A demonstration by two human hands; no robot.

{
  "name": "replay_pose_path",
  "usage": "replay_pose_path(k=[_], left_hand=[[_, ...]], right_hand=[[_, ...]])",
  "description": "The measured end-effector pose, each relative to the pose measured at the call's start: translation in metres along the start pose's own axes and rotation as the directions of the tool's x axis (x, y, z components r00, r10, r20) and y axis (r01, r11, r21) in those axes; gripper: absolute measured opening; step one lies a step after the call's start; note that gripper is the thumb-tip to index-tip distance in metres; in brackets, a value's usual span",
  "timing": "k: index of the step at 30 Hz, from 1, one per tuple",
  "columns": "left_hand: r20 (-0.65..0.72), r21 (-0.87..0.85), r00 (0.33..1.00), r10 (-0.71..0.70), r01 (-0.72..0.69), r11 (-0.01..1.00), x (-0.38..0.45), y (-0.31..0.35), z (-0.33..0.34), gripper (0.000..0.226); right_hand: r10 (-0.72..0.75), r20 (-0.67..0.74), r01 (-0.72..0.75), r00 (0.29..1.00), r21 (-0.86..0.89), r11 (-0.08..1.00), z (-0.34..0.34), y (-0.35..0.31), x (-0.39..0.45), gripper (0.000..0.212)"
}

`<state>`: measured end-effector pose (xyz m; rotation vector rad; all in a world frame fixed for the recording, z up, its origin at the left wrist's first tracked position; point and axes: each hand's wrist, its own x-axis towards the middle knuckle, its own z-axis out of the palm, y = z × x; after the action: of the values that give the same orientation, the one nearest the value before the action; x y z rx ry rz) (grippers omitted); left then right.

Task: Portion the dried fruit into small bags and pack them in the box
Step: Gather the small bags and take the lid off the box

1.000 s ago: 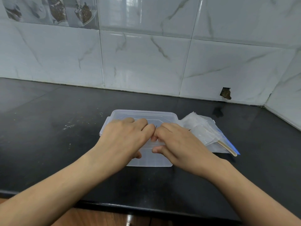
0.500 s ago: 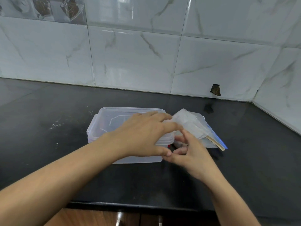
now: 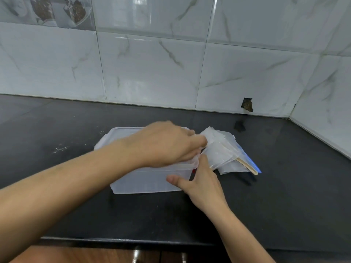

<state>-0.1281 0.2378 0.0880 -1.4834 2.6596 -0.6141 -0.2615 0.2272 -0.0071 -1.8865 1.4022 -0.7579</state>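
Still-lidded translucent box (image 3: 144,182), contents unclear

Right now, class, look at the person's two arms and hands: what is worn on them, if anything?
Nothing is worn. Both forearms are bare from the frame's edge to the wrist, with no sleeves in view. The left hand and the right hand show no gloves, and no rings, watch or bracelets can be seen. No markings or bandages show on either.

Home kitchen: black stone countertop (image 3: 57,130), glossy marble-look wall tiles (image 3: 152,73), food-print tile (image 3: 47,10).
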Motion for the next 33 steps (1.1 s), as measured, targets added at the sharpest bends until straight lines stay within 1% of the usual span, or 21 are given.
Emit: replay_pose_path(k=[2, 4, 6, 7, 9, 10, 11, 12, 13, 14, 15, 16, 19, 20, 21, 23, 25, 28, 31, 33], left_hand=[[-0.058, -0.052, 0.998, -0.006, 0.003, 0.999, -0.002, -0.012, -0.010, 0.039], [-0.122, -0.032, 0.992, -0.018, 0.014, 0.999, -0.005, -0.022, -0.017, 0.041], [-0.149, -0.003, 0.986, -0.071, 0.072, 0.997, -0.004, -0.033, -0.021, 0.039], [-0.146, -0.024, 0.984, -0.101, 0.098, 0.995, -0.002, -0.041, -0.023, 0.038], [-0.126, -0.172, 0.979, -0.158, 0.135, 0.976, 0.007, -0.062, -0.027, 0.035], [-0.124, -0.254, 0.976, -0.176, 0.141, 0.957, 0.012, -0.074, -0.029, 0.033], [-0.129, -0.303, 0.975, -0.182, 0.136, 0.943, 0.017, -0.086, -0.030, 0.032], [-0.132, -0.325, 0.975, -0.180, 0.129, 0.937, 0.021, -0.097, -0.029, 0.030], [-0.130, -0.338, 0.976, -0.177, 0.124, 0.933, 0.025, -0.106, -0.027, 0.030], [-0.125, -0.347, 0.977, -0.171, 0.118, 0.930, 0.028, -0.113, -0.025, 0.029], [-0.116, -0.357, 0.980, -0.163, 0.112, 0.927, 0.031, -0.117, -0.022, 0.029], [-0.107, -0.368, 0.982, -0.157, 0.107, 0.923, 0.034, -0.118, -0.018, 0.029], [-0.100, -0.417, 0.983, -0.155, 0.100, 0.904, 0.043, -0.124, -0.005, 0.030], [-0.104, -0.427, 0.982, -0.159, 0.100, 0.899, 0.045, -0.126, 0.001, 0.030], [-0.112, -0.426, 0.979, -0.171, 0.108, 0.898, 0.047, -0.130, 0.007, 0.030], [-0.121, -0.402, 0.968, -0.220, 0.155, 0.902, 0.048, -0.138, 0.020, 0.036], [-0.100, -0.406, 0.958, -0.269, 0.207, 0.890, 0.045, -0.148, 0.034, 0.041], [-0.027, -0.398, 0.952, -0.306, 0.270, 0.877, 0.035, -0.163, 0.054, 0.041], [0.072, -0.393, 0.945, -0.320, 0.321, 0.861, 0.023, -0.171, 0.070, 0.041], [0.133, -0.402, 0.936, -0.327, 0.353, 0.845, 0.018, -0.174, 0.078, 0.040]], right_hand=[[0.007, 0.003, -0.007, 1.000, -0.007, 1.000, -0.001, -0.001, -0.002, 0.066], [0.010, 0.006, -0.010, 1.000, -0.004, 1.000, -0.002, -0.003, -0.004, 0.069], [0.025, 0.028, -0.024, 0.999, -0.035, 0.999, -0.004, -0.005, -0.006, 0.075], [0.029, 0.051, -0.026, 0.998, -0.055, 0.998, -0.007, -0.006, -0.007, 0.077], [0.033, 0.101, -0.025, 0.994, -0.078, 0.997, -0.018, -0.009, -0.009, 0.085], [0.030, 0.101, -0.022, 0.994, -0.082, 0.996, -0.026, -0.014, -0.011, 0.091], [0.020, 0.067, -0.014, 0.998, -0.093, 0.996, -0.036, -0.020, -0.013, 0.098], [0.003, -0.001, -0.003, 1.000, -0.109, 0.994, -0.046, -0.028, -0.012, 0.104], [-0.037, -0.083, 0.027, 0.996, -0.118, 0.993, -0.055, -0.037, -0.008, 0.106], [-0.096, -0.151, 0.079, 0.984, -0.116, 0.990, -0.061, -0.046, 0.002, 0.100], [-0.159, -0.190, 0.138, 0.969, -0.123, 0.983, -0.065, -0.053, 0.014, 0.088], [-0.206, -0.196, 0.181, 0.959, -0.139, 0.974, -0.066, -0.058, 0.029, 0.074], [-0.252, -0.071, 0.239, 0.965, -0.155, 0.959, -0.059, -0.066, 0.087, 0.031], [-0.263, -0.051, 0.250, 0.964, -0.179, 0.952, -0.054, -0.067, 0.103, 0.020], [-0.269, -0.052, 0.251, 0.962, -0.220, 0.943, -0.050, -0.068, 0.116, 0.020], [-0.237, -0.082, 0.207, 0.968, -0.273, 0.939, -0.041, -0.067, 0.137, 0.027], [-0.172, -0.076, 0.149, 0.982, -0.247, 0.958, -0.031, -0.064, 0.153, 0.025], [-0.009, 0.011, 0.011, 1.000, -0.144, 0.990, -0.016, -0.056, 0.174, 0.021], [0.136, 0.092, -0.115, 0.986, -0.204, 0.972, -0.006, -0.052, 0.192, 0.016], [0.211, 0.119, -0.177, 0.970, -0.247, 0.953, -0.001, -0.050, 0.203, 0.010]])
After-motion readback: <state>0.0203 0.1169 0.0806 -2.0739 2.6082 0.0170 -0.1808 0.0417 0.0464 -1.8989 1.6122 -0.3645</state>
